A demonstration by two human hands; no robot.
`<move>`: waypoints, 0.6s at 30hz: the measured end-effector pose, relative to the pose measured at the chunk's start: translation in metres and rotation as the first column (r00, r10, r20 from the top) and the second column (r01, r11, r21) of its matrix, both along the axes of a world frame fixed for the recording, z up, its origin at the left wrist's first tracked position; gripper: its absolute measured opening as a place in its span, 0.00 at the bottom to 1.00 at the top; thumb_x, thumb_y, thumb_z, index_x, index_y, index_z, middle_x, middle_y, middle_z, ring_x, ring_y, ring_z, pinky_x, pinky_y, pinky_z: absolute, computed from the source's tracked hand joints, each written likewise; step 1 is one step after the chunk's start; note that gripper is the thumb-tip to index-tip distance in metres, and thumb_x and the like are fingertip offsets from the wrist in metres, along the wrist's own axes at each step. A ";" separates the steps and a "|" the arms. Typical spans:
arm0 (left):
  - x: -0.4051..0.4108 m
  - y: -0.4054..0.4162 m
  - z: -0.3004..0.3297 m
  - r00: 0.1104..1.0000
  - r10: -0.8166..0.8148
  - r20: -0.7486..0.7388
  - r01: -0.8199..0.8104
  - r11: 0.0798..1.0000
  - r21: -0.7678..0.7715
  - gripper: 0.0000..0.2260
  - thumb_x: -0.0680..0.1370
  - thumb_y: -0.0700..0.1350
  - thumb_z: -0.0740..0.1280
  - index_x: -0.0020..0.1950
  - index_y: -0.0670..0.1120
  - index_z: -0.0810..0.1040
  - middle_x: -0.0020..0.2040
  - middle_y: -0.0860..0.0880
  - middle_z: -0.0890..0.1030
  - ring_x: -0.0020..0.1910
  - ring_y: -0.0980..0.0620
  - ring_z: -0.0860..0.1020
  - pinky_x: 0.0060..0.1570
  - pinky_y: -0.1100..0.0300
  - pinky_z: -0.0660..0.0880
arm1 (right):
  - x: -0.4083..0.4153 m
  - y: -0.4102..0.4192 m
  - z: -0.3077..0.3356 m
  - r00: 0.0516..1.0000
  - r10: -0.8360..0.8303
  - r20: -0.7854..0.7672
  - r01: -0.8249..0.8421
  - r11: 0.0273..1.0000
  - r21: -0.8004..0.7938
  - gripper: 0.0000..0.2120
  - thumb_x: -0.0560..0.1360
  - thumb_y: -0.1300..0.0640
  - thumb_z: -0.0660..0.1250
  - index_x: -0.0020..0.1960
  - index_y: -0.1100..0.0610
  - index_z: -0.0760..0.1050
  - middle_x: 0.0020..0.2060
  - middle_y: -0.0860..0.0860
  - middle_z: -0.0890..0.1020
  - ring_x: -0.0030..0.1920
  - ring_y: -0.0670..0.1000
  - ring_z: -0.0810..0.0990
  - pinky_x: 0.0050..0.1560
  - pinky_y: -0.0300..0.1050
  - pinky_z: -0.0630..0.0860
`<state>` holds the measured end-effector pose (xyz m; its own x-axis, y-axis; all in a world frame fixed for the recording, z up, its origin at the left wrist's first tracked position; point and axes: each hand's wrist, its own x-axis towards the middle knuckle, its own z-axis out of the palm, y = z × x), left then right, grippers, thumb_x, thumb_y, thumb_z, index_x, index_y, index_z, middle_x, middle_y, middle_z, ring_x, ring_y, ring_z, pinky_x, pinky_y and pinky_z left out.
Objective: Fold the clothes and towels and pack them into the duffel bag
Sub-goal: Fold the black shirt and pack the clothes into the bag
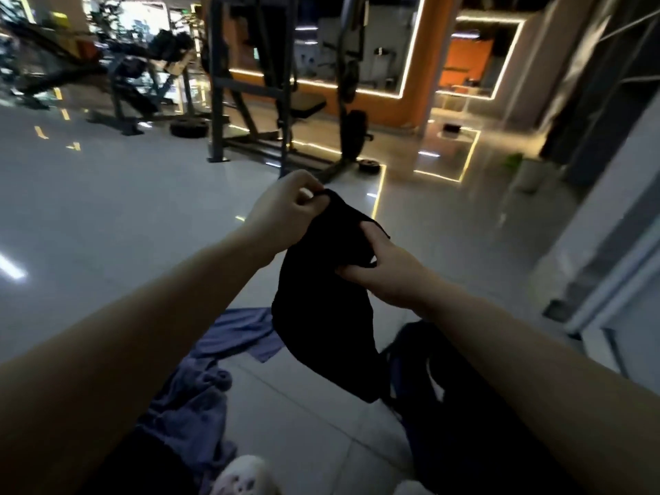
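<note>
black garment held up, not yet folded

black garment (321,291) hangs in the air in front of us, between both hands, above the floor (107,209). our left hand (282,212) pinches its top edge, highest point. our right hand (385,269) grips a bunch of fabric lower and to the right, fingers curled round it. long axis runs roughly top to bottom, slanting down toward us; lower end dangles free, just above the dark duffel bag (464,405) on the floor at lower right. we can't tell if the bag is open, too dark.

blue towels (200,387) lie crumpled on the floor at lower left, unfolded.

our read: early in the task. next move likely turns on spreading the hands apart along the top edge so the garment hangs flat; right hand is nearer the bag. gym machines (250,83) behind.
</note>
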<state>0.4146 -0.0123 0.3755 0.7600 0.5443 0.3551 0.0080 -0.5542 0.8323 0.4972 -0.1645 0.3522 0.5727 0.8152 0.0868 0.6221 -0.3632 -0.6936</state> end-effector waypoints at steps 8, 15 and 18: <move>0.031 -0.063 -0.035 0.987 -0.142 -0.076 0.137 0.988 -0.067 0.04 0.78 0.47 0.67 0.50 0.48 0.77 0.44 0.44 0.82 0.44 0.43 0.81 0.48 0.47 0.78 | 0.020 -0.075 -0.027 0.947 -0.302 0.106 0.283 0.945 0.161 0.05 0.75 0.62 0.64 0.46 0.54 0.74 0.40 0.46 0.78 0.43 0.47 0.75 0.40 0.34 0.67; 0.061 -0.058 -0.064 0.958 -0.146 -0.246 0.179 0.977 0.118 0.08 0.77 0.51 0.68 0.45 0.47 0.79 0.38 0.50 0.80 0.36 0.53 0.77 0.36 0.60 0.72 | 0.051 -0.098 -0.037 0.938 -0.346 0.008 0.341 0.926 0.163 0.10 0.75 0.59 0.68 0.37 0.47 0.73 0.34 0.44 0.78 0.33 0.40 0.74 0.32 0.26 0.67; 0.070 -0.058 -0.070 0.953 -0.150 -0.261 0.189 0.974 0.128 0.08 0.77 0.52 0.67 0.45 0.48 0.78 0.38 0.51 0.79 0.36 0.54 0.76 0.36 0.60 0.69 | 0.064 -0.096 -0.042 0.931 -0.364 -0.007 0.359 0.917 0.174 0.10 0.75 0.58 0.68 0.36 0.48 0.74 0.34 0.46 0.78 0.33 0.41 0.74 0.33 0.28 0.68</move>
